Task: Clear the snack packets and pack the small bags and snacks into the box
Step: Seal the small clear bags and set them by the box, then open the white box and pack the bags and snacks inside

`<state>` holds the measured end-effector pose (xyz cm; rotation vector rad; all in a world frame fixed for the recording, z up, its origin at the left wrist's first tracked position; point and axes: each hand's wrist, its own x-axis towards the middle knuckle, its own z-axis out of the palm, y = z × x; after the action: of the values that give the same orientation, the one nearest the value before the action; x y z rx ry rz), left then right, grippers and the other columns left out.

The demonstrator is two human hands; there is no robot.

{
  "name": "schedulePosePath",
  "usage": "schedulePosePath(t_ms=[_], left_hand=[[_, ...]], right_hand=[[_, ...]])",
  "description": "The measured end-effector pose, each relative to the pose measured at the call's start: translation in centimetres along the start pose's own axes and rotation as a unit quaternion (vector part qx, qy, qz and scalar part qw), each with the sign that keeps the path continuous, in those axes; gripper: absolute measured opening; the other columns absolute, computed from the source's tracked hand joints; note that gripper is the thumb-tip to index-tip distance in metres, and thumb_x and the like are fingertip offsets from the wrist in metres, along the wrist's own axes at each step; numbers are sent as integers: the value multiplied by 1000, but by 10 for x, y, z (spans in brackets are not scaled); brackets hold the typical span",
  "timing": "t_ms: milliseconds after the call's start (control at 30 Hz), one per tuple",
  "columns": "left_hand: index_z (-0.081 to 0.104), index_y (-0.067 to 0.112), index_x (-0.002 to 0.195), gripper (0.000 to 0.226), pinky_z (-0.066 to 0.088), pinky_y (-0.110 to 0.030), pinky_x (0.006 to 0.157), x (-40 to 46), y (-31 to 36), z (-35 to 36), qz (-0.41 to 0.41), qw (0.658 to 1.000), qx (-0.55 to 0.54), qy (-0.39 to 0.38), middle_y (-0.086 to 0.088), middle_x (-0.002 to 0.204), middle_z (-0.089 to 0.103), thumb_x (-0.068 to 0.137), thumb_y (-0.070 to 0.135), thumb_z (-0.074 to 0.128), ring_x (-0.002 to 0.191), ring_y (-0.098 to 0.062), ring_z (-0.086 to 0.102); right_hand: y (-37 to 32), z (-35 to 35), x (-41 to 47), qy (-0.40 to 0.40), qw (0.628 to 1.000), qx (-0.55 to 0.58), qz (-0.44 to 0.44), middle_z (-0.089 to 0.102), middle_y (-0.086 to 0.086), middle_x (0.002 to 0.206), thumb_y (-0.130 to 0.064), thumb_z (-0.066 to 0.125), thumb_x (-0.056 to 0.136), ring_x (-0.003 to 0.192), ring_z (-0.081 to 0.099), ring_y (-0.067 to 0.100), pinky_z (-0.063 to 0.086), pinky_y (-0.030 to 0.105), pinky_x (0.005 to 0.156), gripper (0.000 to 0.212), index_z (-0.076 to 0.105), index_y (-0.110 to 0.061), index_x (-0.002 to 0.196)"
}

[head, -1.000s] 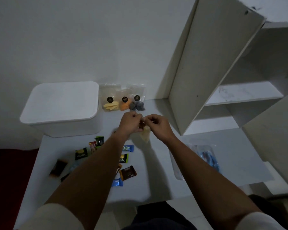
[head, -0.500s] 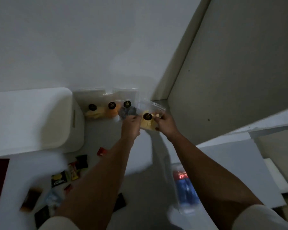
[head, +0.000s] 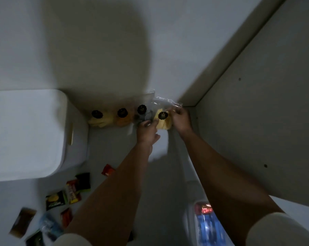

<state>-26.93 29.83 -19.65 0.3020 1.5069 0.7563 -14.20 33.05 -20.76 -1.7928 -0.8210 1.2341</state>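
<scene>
A small clear bag (head: 163, 119) with yellow contents and a black round sticker is held by both hands at the back of the table, against the wall. My left hand (head: 147, 131) pinches its lower left side; my right hand (head: 179, 119) grips its right edge. Three similar small bags (head: 121, 118) with black stickers lean on the wall just to the left. The white lidded box (head: 31, 132) stands at the left. Several snack packets (head: 70, 192) lie scattered on the table at the lower left.
A white shelf unit's side panel (head: 256, 121) rises close on the right. A clear pack with blue and red contents (head: 206, 226) lies on the table by my right forearm. The wall (head: 96, 41) closes the back.
Both hands carried the clear yellow bag away from me to the wall, beside the row of three bags. The view swung left and closer.
</scene>
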Motion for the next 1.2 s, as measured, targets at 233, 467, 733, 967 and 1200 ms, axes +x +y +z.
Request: schedulePosePath(t_ms=[233, 467, 733, 967, 1200], left_hand=[[65, 16, 106, 10, 56, -42, 94, -12, 3, 5, -11, 994, -108, 16, 1, 79, 60, 97, 16, 66, 73, -15, 56], [65, 13, 112, 22, 56, -29, 66, -51, -19, -50, 69, 996, 48, -1, -1, 81, 63, 92, 20, 66, 72, -15, 58], [70, 15, 97, 12, 48, -26, 77, -121, 66, -162, 448, 833, 306, 109, 5, 93, 69, 89, 19, 62, 81, -7, 62], [69, 20, 108, 33, 55, -44, 76, -130, 128, -328, 524, 678, 426, 290, -4, 108, 68, 78, 32, 58, 106, -37, 60], [30, 22, 154, 75, 22, -58, 119, -122, 149, -451, 229, 793, 473, 309, -12, 163, 24, 89, 43, 62, 153, -37, 14]], right_hand=[[-2, -4, 3, 76, 994, -69, -20, 68, 7, 95, -13, 79, 79, 86, 63, 21, 48, 28, 74, 24, 62, -13, 97], [30, -2, -65, 157, 983, -86, -41, 66, 10, 114, -15, 71, 88, 107, 62, 27, 41, 24, 86, 30, 61, -9, 115], [-24, 71, -161, 70, 983, -66, -159, 71, -1, 94, -12, 61, 96, 90, 66, 14, 51, 26, 81, 11, 71, -16, 95], [-107, 170, -228, -78, 984, -133, -94, 70, 12, 121, -26, 67, 95, 113, 64, 27, 55, 44, 98, 32, 70, -5, 119], [-120, 230, -268, -91, 984, -149, 43, 62, 14, 121, -27, 68, 94, 110, 59, 30, 58, 44, 85, 37, 63, -3, 121]])
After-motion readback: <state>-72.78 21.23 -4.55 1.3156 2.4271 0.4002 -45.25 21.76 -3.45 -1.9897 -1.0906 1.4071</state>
